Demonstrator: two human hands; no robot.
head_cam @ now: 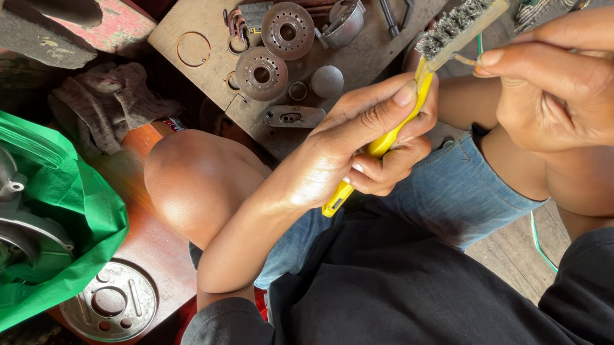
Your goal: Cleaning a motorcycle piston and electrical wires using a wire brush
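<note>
The wire brush [420,68], yellow-handled, was gripped in the left hand [352,150] above the knees, bristles up, while the right hand [575,87] pinched a small part hidden between its fingertips beside the bristles.

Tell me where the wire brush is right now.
The wire brush sits right of centre in the head view, its yellow handle gripped by the left hand, bristles beside the right hand.

We note: brush [422,76] yellow handle, grey bristles; bag [79,204] bright green; shorts [446,193] blue denim; shirt [390,305] black, teal print; discs [274,49] rusty brown.
</note>
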